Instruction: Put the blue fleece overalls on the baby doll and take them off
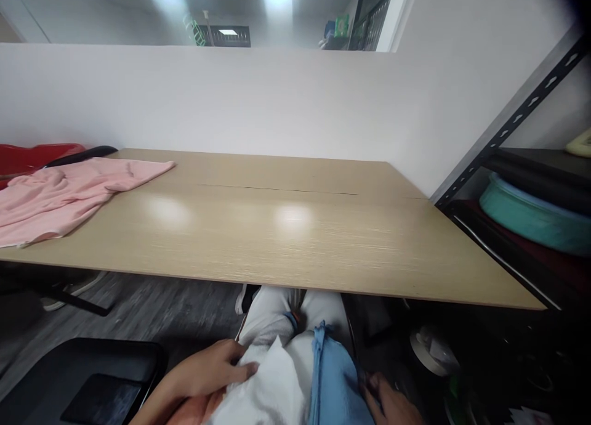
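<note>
A pile of cloths lies in my lap below the table edge: a white cloth (272, 388) in the middle and a blue cloth (335, 382) to its right. My left hand (210, 371) rests on the white cloth with its fingers curled onto the fabric. My right hand (390, 403) is at the bottom edge, fingers bent against the blue cloth. A pink garment (60, 194) lies spread on the far left of the wooden table (286, 228), well away from both hands.
A white partition wall stands behind the table. A black metal shelf (512, 123) on the right holds a teal round container (530, 212). A black chair seat (78, 382) is at lower left, something red (32, 157) behind the pink garment.
</note>
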`<act>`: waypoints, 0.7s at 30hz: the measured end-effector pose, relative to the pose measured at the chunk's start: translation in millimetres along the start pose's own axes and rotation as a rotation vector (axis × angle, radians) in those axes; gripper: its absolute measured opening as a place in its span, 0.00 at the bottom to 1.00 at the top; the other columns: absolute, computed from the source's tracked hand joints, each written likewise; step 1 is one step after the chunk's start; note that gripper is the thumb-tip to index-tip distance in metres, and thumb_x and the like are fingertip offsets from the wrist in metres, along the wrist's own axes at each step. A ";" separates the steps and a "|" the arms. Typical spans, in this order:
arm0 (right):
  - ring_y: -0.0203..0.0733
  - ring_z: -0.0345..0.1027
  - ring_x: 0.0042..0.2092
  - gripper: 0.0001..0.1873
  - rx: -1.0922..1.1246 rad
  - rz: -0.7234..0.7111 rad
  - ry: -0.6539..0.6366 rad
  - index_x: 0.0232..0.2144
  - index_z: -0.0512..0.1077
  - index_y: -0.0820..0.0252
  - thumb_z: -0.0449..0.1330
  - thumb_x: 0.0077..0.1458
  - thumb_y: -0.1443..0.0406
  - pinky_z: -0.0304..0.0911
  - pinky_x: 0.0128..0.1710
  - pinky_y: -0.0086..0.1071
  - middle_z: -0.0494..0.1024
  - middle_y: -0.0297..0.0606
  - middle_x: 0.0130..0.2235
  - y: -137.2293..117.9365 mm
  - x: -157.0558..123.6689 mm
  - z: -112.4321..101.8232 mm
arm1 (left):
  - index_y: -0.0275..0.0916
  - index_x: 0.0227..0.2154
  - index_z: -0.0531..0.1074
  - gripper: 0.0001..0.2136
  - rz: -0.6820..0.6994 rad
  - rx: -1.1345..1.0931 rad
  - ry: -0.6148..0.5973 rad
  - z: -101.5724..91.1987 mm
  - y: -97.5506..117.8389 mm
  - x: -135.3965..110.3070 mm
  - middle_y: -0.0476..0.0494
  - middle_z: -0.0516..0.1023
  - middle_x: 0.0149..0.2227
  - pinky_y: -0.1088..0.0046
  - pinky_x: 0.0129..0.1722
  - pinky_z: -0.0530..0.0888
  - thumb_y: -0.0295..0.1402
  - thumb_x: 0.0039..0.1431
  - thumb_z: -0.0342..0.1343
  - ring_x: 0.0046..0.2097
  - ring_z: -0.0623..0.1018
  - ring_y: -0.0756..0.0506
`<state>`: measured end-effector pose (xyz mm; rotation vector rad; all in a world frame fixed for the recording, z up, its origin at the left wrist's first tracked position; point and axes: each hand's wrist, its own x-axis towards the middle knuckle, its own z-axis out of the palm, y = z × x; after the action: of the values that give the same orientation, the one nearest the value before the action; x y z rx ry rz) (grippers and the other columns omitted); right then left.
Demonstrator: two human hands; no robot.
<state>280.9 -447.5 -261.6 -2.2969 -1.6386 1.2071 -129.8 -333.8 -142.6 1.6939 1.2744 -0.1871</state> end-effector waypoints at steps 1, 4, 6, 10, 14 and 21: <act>0.61 0.85 0.54 0.22 0.027 -0.048 0.020 0.50 0.78 0.52 0.50 0.69 0.50 0.75 0.52 0.46 0.89 0.50 0.50 -0.1 2.3 0.0 | 0.34 0.44 0.82 0.31 -0.004 -0.007 -0.002 0.0 0.1 -0.5 0.37 0.85 0.48 0.65 0.44 0.70 0.62 0.67 0.55 0.49 0.80 0.33; 0.58 0.86 0.53 0.16 0.123 -0.102 0.117 0.44 0.78 0.50 0.55 0.65 0.54 0.75 0.50 0.40 0.90 0.45 0.48 2.6 6.3 0.1 | 0.34 0.45 0.82 0.33 -0.017 -0.024 -0.001 1.4 -0.8 -0.9 0.37 0.86 0.49 0.65 0.45 0.71 0.63 0.67 0.54 0.51 0.80 0.33; 0.57 0.87 0.50 0.14 0.162 -0.082 0.169 0.42 0.79 0.49 0.58 0.62 0.53 0.75 0.46 0.38 0.90 0.42 0.44 5.9 6.8 1.6 | 0.34 0.46 0.83 0.33 -0.008 -0.050 0.002 3.0 -2.9 0.1 0.38 0.86 0.49 0.65 0.45 0.71 0.64 0.67 0.54 0.51 0.80 0.33; 0.55 0.86 0.44 0.16 0.160 -0.077 0.218 0.42 0.80 0.50 0.58 0.61 0.51 0.74 0.42 0.36 0.89 0.40 0.38 9.5 8.0 7.1 | 0.35 0.44 0.83 0.34 0.000 -0.087 0.022 5.3 -9.0 3.9 0.39 0.86 0.47 0.66 0.43 0.71 0.66 0.64 0.56 0.49 0.79 0.34; 0.54 0.86 0.44 0.19 0.243 -0.106 0.183 0.42 0.80 0.53 0.57 0.60 0.50 0.73 0.44 0.37 0.89 0.42 0.37 4.1 13.0 10.6 | 0.35 0.43 0.84 0.34 0.007 -0.101 0.030 5.6 -13.1 6.7 0.39 0.85 0.46 0.66 0.42 0.71 0.67 0.63 0.57 0.48 0.79 0.35; 0.58 0.87 0.48 0.22 0.298 0.016 0.234 0.40 0.81 0.52 0.59 0.55 0.46 0.75 0.47 0.39 0.91 0.45 0.42 -5.2 11.9 7.2 | 0.36 0.48 0.85 0.34 0.009 -0.157 0.004 4.3 -7.4 2.5 0.39 0.86 0.51 0.65 0.47 0.72 0.65 0.64 0.57 0.52 0.78 0.33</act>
<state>273.8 -438.1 -270.6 -2.1709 -1.2702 1.0551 -133.0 -335.5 -150.8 1.5663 1.2517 -0.0762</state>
